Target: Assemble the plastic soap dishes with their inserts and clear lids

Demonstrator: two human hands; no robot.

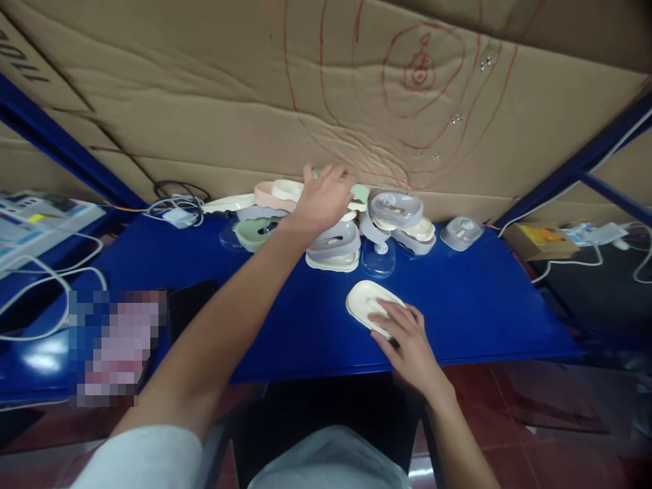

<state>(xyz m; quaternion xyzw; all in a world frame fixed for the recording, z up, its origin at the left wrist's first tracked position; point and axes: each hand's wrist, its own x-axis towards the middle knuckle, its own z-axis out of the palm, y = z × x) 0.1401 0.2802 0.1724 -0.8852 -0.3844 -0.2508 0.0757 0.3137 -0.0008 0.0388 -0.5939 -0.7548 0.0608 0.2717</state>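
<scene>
My left hand (326, 193) reaches over a pile of soap dish parts at the back of the blue table, fingers bent down over a light green soap dish part (360, 193); the palm hides most of it. Near the front edge, my right hand (402, 336) grips a cream oval soap dish part (367, 299), fingers across its inside and thumb at its near rim. In the pile are a pink part (265, 195), a green tray (249, 234), a grey dish (333, 241) and a clear lid (378, 259). A lidded grey soap dish (397, 207) lies to the right.
A separate clear-lidded dish (462, 233) stands at the right. Coiled cables (176, 207) lie at the back left, above a blurred-out phone-like object (122, 346). A cardboard wall (204, 102) rises behind the blue table (468, 305); a yellow-brown box (542, 241) stands far right.
</scene>
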